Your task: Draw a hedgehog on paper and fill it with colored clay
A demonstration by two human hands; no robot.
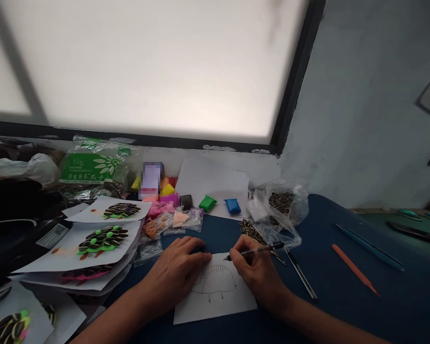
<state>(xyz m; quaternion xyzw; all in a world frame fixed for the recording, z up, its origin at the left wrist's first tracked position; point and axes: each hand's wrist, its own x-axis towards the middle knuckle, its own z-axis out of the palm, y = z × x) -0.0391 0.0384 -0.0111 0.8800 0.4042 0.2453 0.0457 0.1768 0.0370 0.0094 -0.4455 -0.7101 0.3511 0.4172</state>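
Note:
A white sheet of paper [215, 306] lies on the dark blue table, bearing a line drawing of a rounded animal with short strokes along its back and thin legs. My left hand [179, 267] rests with its fingers stretched over the sheet's upper left part. Pinched in my right hand [258, 272] is a black pen [267, 249], its tip at the paper just above the drawn back. Beyond my right hand lies a small pile of striped sunflower seeds [250, 229]. Another pen [301, 274] lies just right of that hand.
Stacked sheets [57, 258] with seed-covered animals stand at left. Behind are a green seed bag [89, 167], a phone [151, 179], green [208, 204] and blue [232, 206] clay packs, and an open seed bag [281, 203]. An orange tool [354, 268] and a blue tool [369, 246] lie right.

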